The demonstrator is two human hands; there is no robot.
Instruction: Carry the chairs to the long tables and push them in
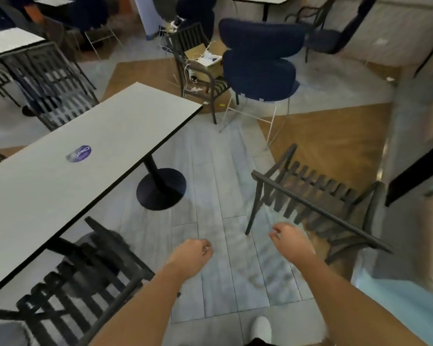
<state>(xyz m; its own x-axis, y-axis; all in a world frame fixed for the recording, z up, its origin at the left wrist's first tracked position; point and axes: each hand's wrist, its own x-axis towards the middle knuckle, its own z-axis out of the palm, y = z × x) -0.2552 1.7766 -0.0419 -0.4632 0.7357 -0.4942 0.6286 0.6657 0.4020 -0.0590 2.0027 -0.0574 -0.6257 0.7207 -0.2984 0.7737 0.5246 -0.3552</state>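
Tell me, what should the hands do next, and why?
Probably the right hand should reach forward and grip the top rail of the dark slatted chair just beyond it. Both hands hold nothing, and that chair stands out on the floor, away from the long table, while another chair already sits tucked under it.

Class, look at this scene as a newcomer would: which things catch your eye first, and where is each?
The long white table runs across the left, a round purple sticker on its top. Two bare hands, left hand and right hand, reach forward empty at bottom centre. A dark slatted chair stands right of them on the floor.
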